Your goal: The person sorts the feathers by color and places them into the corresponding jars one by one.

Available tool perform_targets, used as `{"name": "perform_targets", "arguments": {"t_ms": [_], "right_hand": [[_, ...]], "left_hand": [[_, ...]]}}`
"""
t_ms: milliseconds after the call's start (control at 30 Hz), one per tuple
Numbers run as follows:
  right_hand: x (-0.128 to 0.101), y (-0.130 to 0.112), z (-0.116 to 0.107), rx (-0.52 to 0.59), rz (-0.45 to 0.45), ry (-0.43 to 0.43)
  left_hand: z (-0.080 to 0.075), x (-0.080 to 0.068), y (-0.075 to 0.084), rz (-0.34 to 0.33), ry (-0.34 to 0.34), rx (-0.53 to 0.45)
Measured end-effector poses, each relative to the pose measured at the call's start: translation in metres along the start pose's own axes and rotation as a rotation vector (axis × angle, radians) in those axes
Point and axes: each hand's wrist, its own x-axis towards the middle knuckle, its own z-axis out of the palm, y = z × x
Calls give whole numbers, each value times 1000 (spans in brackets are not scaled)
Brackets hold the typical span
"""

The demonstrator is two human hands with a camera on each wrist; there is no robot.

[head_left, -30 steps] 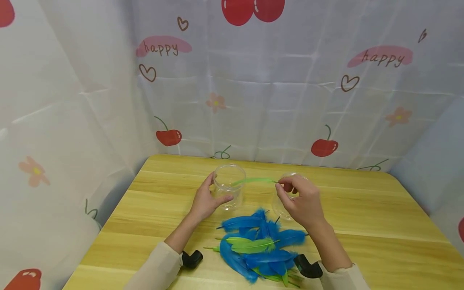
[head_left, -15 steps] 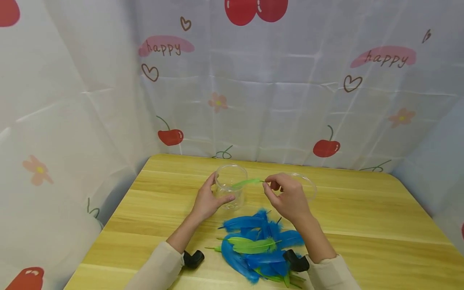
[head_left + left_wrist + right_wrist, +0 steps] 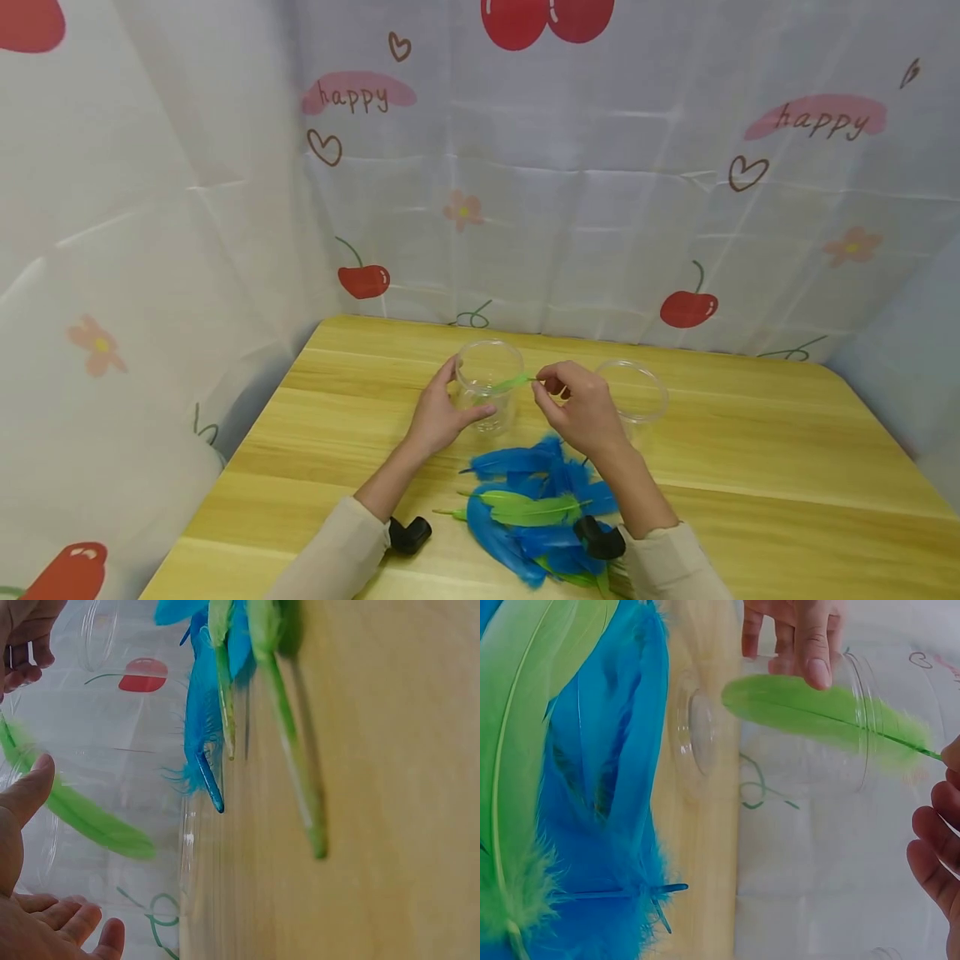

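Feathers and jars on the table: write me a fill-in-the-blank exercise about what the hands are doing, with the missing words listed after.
1. The right hand pinches the quill of a ____ feather.
2. That feather's tip is inside the clear jar held by the ____ hand.
3. The second clear jar, right of the right hand, contains ____ feathers.
4. The pile of feathers on the table is mostly ____.

Missing words: green; left; no; blue
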Motion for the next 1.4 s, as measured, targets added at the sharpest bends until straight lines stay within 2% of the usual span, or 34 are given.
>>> {"name": "perform_targets", "arguments": {"t_ms": [267,467,633,1000,1167,1400], "right_hand": [[-4,-1,-12,-44,11,-4],[-10,-3,-24,-56,13,-40],[-19,0,-32,-67,-37,-46],[-45,9,-49,-84,-44,-62],[-59,11,-54,-77,29,-130],[-75,10,-60,-56,239,-352]], "left_hand": [[4,0,5,5,-3,19],[2,-2,5,-11,0,29],[2,-2,4,-12,-4,22],[1,-1,3,-3,-5,42],[0,-2,3,-18,0,44],[0,-1,2,-9,-1,47]]}}
